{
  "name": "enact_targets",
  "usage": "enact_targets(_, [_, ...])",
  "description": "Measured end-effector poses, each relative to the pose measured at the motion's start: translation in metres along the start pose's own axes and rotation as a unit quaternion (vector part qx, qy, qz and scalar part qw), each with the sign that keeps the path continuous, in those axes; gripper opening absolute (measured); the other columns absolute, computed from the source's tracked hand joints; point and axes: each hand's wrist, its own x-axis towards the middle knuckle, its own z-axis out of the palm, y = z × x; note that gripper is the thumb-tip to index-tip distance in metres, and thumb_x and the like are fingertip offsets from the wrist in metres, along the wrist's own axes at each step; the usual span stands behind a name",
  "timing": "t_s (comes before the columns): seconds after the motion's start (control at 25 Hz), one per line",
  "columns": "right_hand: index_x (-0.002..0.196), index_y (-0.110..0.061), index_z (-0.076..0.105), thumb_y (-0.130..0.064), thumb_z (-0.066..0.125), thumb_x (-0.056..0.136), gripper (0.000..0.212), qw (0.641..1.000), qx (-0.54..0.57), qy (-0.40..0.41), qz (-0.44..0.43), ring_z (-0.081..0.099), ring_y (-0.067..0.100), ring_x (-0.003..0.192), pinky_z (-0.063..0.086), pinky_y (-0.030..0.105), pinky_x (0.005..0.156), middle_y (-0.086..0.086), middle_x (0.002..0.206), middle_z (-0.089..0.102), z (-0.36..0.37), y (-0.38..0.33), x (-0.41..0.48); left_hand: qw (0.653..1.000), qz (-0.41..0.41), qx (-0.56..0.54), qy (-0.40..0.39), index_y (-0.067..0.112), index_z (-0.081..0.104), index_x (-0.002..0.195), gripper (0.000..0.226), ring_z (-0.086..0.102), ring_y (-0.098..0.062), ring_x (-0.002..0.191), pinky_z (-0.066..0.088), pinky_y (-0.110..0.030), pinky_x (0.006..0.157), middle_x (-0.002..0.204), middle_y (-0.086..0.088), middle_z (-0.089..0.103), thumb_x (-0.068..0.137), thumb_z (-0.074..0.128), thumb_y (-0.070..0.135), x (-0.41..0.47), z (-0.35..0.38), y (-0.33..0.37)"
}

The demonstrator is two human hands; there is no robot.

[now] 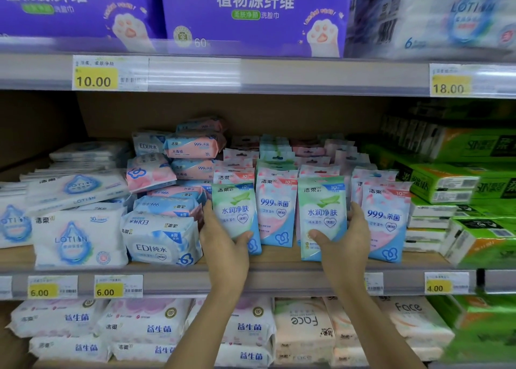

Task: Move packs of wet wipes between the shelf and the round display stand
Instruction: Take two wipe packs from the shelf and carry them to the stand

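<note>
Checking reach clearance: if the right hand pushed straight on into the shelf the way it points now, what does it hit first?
The right hand already grips a green wipes pack; straight on, probably the packs standing behind it. Depth is unclear.

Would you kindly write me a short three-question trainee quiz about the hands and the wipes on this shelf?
1. True or false: the left hand grips a green wipes pack.
2. The right hand holds which pack? A) green front pack B) pink pack C) white lotion pack
3. What price shows on the yellow tag below the pink pack?

Key: 1 true; 2 A; 3 4.00
</note>
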Motion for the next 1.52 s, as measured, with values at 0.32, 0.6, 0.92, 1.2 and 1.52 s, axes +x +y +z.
enact_targets(0.32, [0.113, -0.025, 0.044, -0.002, 0.079, 0.070, 0.060, 0.990, 0.094, -0.108, -0.005, 0.060, 0.002, 0.095, 0.056, 0.033, 0.078, -0.008, 0.105, 0.061, -0.023, -0.006, 0.000, 0.997, -0.026, -0.035, -0.058, 0.013, 0.043, 0.127, 0.090, 0.049, -0.013, 0.106, 0.043, -0.029, 0.088, 0.119, -0.001, 0.052, 0.050, 0.090, 0.010, 0.005, -0.009, 0.004])
enact_targets(0.6, [0.103, -0.018, 0.053, 0.000, 0.073, 0.076, 0.039, 0.977, 0.106, -0.187, 0.017, 0.066, 0.018, 0.098, 0.057, 0.038, 0.081, -0.001, 0.102, 0.068, -0.039, -0.010, 0.012, 0.976, -0.010, -0.117, -0.186, 0.038, 0.032, 0.121, 0.075, 0.055, 0.005, 0.092, 0.045, -0.004, 0.066, 0.104, 0.020, 0.053, 0.073, 0.074, -0.003, 0.000, -0.027, 0.005])
enact_targets(0.92, [0.096, -0.021, 0.058, 0.007, 0.067, 0.076, 0.035, 0.950, 0.225, -0.215, 0.003, 0.071, 0.006, 0.083, 0.058, 0.021, 0.064, -0.010, 0.084, 0.075, -0.045, -0.044, -0.024, 0.957, -0.053, -0.230, -0.167, 0.024, 0.051, 0.105, 0.051, 0.066, -0.011, 0.094, 0.058, -0.025, 0.074, 0.108, -0.002, 0.066, 0.072, 0.069, -0.011, -0.019, -0.086, 0.014])
enact_targets(1.2, [0.102, -0.016, 0.062, -0.017, 0.075, 0.063, 0.041, 0.878, 0.279, -0.383, 0.069, 0.072, 0.015, 0.088, 0.060, 0.028, 0.065, -0.008, 0.095, 0.076, -0.012, -0.028, -0.095, 0.957, -0.165, -0.231, -0.055, 0.008, 0.049, 0.121, 0.059, 0.070, -0.024, 0.093, 0.060, -0.036, 0.072, 0.106, -0.010, 0.071, 0.069, 0.074, -0.003, -0.091, -0.174, -0.025])
enact_targets(1.52, [0.095, -0.015, 0.063, -0.004, 0.069, 0.067, 0.031, 0.715, 0.232, -0.650, 0.116, 0.072, 0.012, 0.080, 0.059, 0.027, 0.065, -0.007, 0.088, 0.076, 0.029, -0.008, -0.216, 0.910, -0.299, -0.180, 0.225, 0.020, 0.059, 0.104, 0.052, 0.071, -0.020, 0.087, 0.056, -0.029, 0.066, 0.095, -0.002, 0.075, 0.056, 0.075, 0.009, -0.268, -0.247, -0.051])
